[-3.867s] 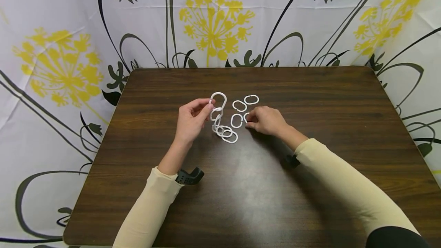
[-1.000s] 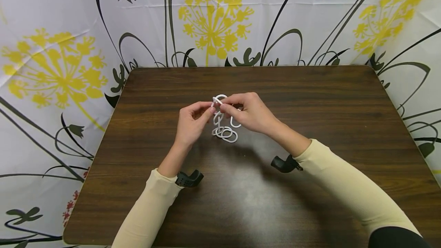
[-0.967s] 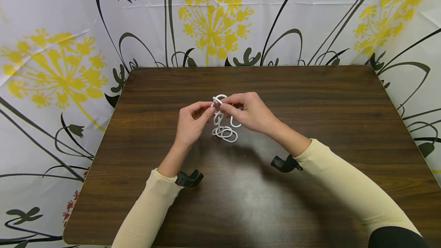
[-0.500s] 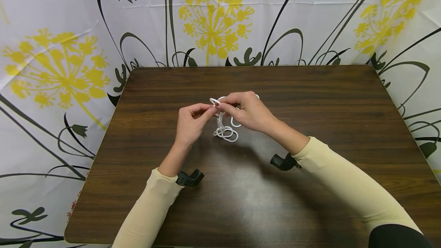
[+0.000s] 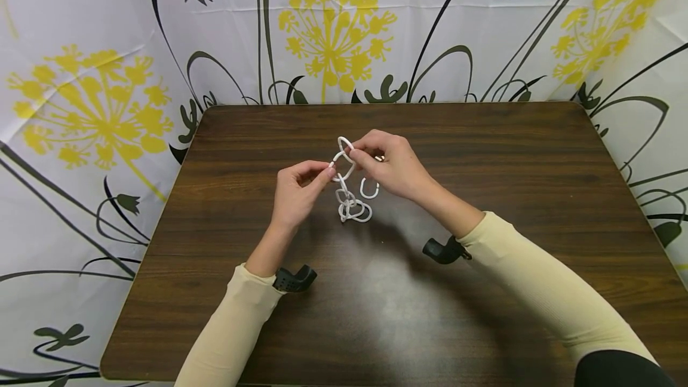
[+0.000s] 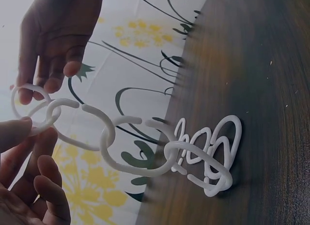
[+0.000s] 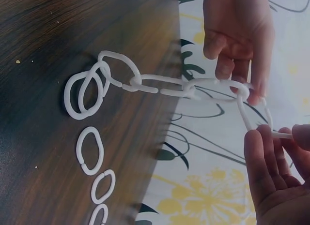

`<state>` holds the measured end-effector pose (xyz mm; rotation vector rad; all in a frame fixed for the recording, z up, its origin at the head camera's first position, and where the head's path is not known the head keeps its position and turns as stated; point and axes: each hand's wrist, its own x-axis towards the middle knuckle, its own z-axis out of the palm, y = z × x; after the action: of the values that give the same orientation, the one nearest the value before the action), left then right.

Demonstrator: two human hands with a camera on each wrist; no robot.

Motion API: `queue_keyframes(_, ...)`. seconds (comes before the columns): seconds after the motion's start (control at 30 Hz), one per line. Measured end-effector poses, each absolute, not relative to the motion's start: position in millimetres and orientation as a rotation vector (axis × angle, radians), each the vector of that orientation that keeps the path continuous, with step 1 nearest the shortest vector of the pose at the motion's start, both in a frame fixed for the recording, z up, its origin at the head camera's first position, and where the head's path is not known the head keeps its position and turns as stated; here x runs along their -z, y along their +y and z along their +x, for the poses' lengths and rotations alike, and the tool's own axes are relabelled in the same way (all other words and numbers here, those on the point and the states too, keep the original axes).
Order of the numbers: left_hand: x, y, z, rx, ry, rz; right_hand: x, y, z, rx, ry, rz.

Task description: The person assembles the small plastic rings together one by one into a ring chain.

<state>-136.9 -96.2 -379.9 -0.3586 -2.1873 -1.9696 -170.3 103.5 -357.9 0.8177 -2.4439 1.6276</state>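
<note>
A chain of white plastic links (image 5: 346, 183) hangs from my left hand (image 5: 294, 193) down to a small heap on the table. My left thumb and fingertips pinch an upper link, seen close in the left wrist view beside the hanging chain (image 6: 135, 170). My right hand (image 5: 396, 166) pinches the topmost white link (image 5: 341, 141), which appears looped through the one at my left fingertips. Close to the heap lies a loose link (image 5: 369, 196), with a gap in its side. More loose links (image 7: 103, 186) lie in a row in the right wrist view, largely hidden by my right hand in the head view.
The dark wood-grain table (image 5: 484, 303) spans the view, its far edge against a white curtain (image 5: 226, 22) with yellow and grey flower prints. Black wrist mounts (image 5: 294, 279) stick out beneath both sleeves.
My right hand picked up a loose link and brought it to the chain's top. Since half a second ago it has risen slightly, drawing that link up; the chain's lower links have shifted.
</note>
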Motion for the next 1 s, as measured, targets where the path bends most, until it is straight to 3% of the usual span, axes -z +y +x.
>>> queue_keyframes(0.7, 419, -109, -147, 1.972, -2.205, -0.329, 358, 107, -173, -1.889, -2.427, 0.707)
queue_keyframes(1.0, 396, -105, -136, 1.999, -2.176, -0.38, 359, 102, -169, -1.893, -2.464, 0.777)
